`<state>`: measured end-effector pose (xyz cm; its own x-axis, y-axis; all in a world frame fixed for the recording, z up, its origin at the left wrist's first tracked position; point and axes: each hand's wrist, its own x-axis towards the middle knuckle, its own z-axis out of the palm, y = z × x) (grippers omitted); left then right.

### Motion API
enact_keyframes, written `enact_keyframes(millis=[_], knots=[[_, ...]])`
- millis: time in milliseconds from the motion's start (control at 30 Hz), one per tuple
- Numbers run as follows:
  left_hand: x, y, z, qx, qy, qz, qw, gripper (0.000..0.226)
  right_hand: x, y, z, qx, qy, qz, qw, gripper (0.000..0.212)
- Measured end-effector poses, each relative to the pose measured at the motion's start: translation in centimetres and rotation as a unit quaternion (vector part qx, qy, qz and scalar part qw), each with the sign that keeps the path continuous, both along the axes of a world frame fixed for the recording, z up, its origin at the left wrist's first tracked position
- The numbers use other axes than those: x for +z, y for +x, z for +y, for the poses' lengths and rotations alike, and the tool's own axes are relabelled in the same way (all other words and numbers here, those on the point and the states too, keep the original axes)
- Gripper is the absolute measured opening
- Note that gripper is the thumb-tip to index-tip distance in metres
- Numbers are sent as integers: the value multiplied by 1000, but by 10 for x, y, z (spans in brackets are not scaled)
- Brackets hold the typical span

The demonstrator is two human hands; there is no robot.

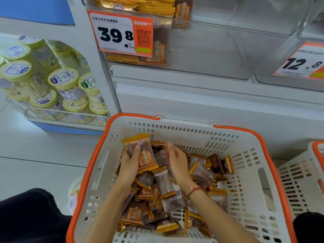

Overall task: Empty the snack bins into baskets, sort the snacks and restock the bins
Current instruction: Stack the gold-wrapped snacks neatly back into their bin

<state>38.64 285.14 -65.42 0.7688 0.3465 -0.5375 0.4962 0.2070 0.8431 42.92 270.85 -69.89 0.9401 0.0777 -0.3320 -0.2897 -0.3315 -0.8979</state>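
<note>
White shop shelving (201,95) fills the background, above a pale tiled floor (35,148). A clear bin (201,41) on the shelf carries a price tag (121,33) reading 39.8; a few orange-and-brown packets stand behind the tag at the bin's left end, and the rest of the bin shows bare plastic. A second price tag (303,62) reading 12.8 hangs at the right. At the left, a wire rack (57,114) holds yellow-lidded tubs (64,78).

A white basket (245,155) with an orange rim sits on the floor directly below the bin. Loose snack packets (201,171) (orange ends, brown centres) cover its bottom. A second basket (305,174) of the same type stands just beside it at the right edge.

Both forearms reach into the white basket, over the packets.

- Left hand (129,163): fingers and thumb are curled round a stack of packets (145,155), held upright above the pile near the basket's left wall.
- Right hand (177,162): positioned just beside the left hand, fingers bent round a single packet (162,157) that lies against the stack. A red cord bracelet (193,191) circles this wrist.

The two hands are close together, with the held packets between them. Dark clothing (29,216) shows at the lower left corner.
</note>
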Motion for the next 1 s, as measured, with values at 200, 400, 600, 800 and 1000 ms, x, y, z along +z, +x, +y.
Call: enact_keyframes(millis=[200,400,600,800,1000], knots=[[9,8,8,40,-89,-56,994,35,-90,-36,-17,277,-361,89,886,80],[12,21,5,56,-147,-32,987,19,-67,-20,-25,179,-193,156,952,32],[12,28,-10,-24,-90,9,996,30,30,13,-82,88,201,293,930,29],[33,34,-33,-81,-47,29,995,40,107,13,-76,54,303,183,934,27],[88,32,-64,-87,-115,-64,988,37,135,-5,-42,-54,68,-52,995,11]])
